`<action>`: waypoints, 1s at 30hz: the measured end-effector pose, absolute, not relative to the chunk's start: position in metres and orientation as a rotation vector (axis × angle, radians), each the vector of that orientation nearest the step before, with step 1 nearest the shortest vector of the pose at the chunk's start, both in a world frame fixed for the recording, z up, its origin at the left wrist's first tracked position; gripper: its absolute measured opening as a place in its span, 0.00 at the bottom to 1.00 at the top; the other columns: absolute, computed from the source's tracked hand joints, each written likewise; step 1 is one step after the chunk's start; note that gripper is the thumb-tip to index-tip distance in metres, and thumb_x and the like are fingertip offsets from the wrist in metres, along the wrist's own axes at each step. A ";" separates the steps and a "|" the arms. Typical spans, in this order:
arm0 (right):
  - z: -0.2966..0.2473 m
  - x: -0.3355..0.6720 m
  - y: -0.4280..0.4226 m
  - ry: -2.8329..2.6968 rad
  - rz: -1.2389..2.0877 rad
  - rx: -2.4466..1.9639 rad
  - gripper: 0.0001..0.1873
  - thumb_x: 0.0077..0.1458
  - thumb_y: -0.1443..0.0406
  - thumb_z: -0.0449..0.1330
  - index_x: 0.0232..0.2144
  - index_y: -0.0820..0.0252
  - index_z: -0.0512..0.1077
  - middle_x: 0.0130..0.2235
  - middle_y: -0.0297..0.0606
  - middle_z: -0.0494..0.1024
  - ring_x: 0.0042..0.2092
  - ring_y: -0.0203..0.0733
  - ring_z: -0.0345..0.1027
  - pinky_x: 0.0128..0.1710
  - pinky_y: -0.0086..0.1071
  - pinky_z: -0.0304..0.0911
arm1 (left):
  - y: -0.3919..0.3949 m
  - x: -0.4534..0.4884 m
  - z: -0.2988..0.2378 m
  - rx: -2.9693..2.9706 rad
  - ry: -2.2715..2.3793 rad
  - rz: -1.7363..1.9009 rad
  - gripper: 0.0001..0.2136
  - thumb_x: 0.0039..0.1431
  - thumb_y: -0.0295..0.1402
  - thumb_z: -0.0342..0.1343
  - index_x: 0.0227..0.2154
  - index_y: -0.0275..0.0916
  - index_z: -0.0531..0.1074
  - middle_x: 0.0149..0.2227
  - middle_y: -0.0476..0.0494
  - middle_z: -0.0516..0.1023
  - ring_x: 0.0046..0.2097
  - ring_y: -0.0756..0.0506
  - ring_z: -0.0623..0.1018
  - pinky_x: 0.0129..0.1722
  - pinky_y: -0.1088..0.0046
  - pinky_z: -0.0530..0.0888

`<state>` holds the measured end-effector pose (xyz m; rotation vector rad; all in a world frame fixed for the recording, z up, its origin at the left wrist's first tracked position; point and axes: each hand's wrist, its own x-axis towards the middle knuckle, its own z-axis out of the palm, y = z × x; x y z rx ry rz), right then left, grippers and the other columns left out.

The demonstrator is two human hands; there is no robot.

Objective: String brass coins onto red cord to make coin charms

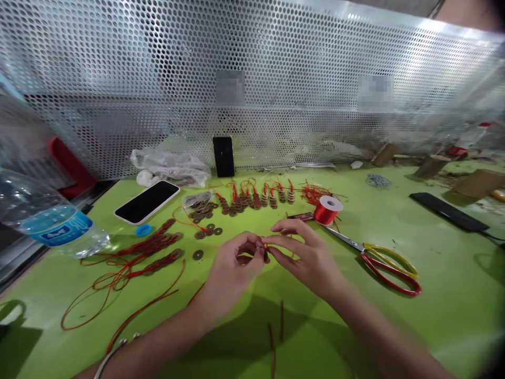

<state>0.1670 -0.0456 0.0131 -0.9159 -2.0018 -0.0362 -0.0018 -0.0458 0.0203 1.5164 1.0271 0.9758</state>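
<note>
Head view: left hand (236, 263) curled, thumb and forefinger pinching thin red cord (264, 244) above green tabletop (442, 273); dark round metal coin (267, 259) partly hidden just below. Right hand (305, 255) half-open, fingertips at cord; pinching or not, cannot tell. Cord likely light, limp: best held close to coin. Coin likely hard; grip rim.
</note>
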 end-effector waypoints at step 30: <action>0.021 0.179 -0.037 -1.877 0.302 -0.956 0.06 0.53 0.71 0.58 0.32 0.58 0.73 0.30 0.36 0.77 0.33 0.36 0.71 0.32 0.27 0.66 | -0.051 0.001 0.027 1.594 0.943 0.716 0.04 0.52 0.26 0.50 0.25 0.37 0.68 0.24 0.54 0.68 0.27 0.52 0.68 0.28 0.79 0.64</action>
